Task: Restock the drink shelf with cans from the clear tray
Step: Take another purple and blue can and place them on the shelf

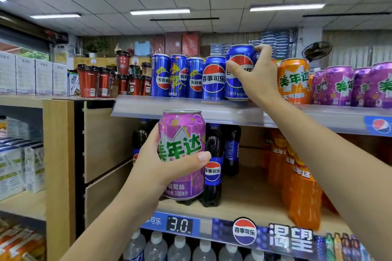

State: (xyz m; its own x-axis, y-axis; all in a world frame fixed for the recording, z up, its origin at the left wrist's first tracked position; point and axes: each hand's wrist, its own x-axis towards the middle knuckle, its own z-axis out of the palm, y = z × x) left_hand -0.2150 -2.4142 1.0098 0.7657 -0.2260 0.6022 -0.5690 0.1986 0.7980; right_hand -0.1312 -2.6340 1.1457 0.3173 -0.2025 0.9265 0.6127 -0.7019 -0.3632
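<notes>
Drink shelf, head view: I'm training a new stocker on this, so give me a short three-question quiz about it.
1. True or false: the right hand grips a blue can at the top shelf.
2. What colour is the can in the left hand?
A. orange
B. purple
C. blue
3. Fill in: right of the blue can on the shelf stands an ____ can.

Key:
1. True; the blue can sits at the end of the blue row.
2. B; the purple can is held below the shelf edge, upright.
3. orange; the orange can stands there, with purple cans further right.
</notes>
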